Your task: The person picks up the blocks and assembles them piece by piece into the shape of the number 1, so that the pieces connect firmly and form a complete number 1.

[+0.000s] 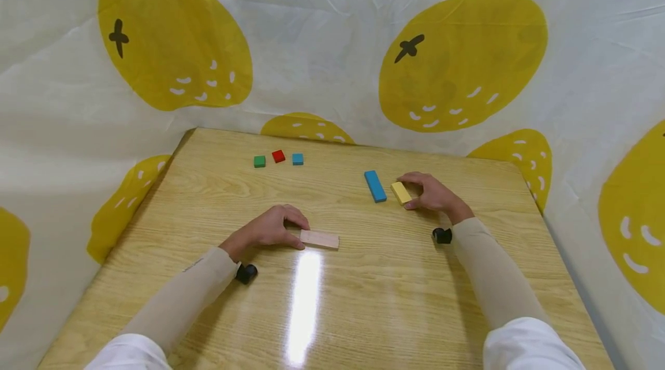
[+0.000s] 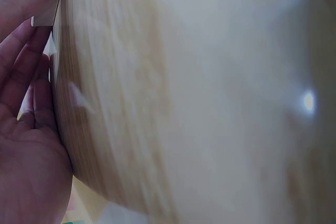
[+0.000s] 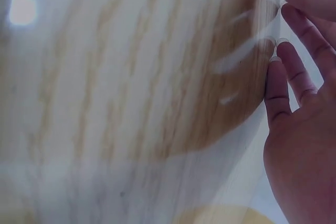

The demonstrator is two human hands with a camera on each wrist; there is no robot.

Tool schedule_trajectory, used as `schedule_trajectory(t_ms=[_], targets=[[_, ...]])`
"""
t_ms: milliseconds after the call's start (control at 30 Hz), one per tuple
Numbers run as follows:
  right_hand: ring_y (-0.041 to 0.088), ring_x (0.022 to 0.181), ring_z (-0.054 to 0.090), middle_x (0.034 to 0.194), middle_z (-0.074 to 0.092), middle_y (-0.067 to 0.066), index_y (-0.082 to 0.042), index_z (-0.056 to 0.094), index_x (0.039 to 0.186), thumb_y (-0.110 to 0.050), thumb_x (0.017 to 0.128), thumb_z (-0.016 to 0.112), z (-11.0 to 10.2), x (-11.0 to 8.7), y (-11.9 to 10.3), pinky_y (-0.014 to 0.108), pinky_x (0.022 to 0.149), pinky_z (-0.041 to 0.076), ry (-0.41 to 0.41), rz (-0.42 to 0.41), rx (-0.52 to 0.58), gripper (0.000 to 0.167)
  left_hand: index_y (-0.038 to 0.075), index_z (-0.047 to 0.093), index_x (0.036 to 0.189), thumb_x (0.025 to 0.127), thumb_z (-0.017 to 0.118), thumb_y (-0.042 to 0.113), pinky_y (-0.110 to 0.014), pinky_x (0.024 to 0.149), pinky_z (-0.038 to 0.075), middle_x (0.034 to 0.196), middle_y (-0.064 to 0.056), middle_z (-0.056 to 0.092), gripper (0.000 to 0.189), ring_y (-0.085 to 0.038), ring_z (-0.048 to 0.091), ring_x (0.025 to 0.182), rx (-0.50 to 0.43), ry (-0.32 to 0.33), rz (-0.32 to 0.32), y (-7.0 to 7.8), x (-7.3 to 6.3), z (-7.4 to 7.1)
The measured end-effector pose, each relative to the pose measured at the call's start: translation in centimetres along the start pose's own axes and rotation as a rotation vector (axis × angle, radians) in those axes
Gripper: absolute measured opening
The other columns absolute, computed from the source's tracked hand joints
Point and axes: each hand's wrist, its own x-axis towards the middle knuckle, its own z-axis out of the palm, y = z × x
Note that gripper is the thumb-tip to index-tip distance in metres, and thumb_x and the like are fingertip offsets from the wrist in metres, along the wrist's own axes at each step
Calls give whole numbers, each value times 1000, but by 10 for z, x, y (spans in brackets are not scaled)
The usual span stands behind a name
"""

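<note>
Two blocks held on table: left hand pinches left end of pale block, axis crosswise — right hand, farther forward, grips yellow block, axis pointing away, beside blue block.

**Two pinches, one farther out**

I have the left arm angled far and rightward, the left hand pinching, thumb on the near side, fingers on the far. My right arm slants far and leftward; the right hand sits farther out, pinching likewise, thumb near.
</note>
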Motion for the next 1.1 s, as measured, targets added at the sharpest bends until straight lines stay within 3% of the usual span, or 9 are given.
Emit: schedule_trajectory(t_ms=[400,733,1100], targets=[[39,126,52,141,59,22,-1,61,140,-12,78,92,1,-4,-4,61,112,40,38,5,18,70,25,82,107,79,93,32,-45,110,47,121,4,74,30,-20,61,121,-3,2,9,0,-1,1],[38,121,55,135,63,23,-2,63,138,-19,75,96,1,-9,-11,60,112,42,65,62,-16,73,26,82,106,79,92,33,-45,109,47,121,4,74,30,-20,62,120,-4,0,12,1,0,0],[35,114,58,123,67,20,-1,65,135,-24,75,96,1,-15,-16,53,102,47,86,40,-52,72,25,82,106,80,92,33,-46,111,47,122,3,73,29,-20,61,122,-7,0,4,1,-1,1]])
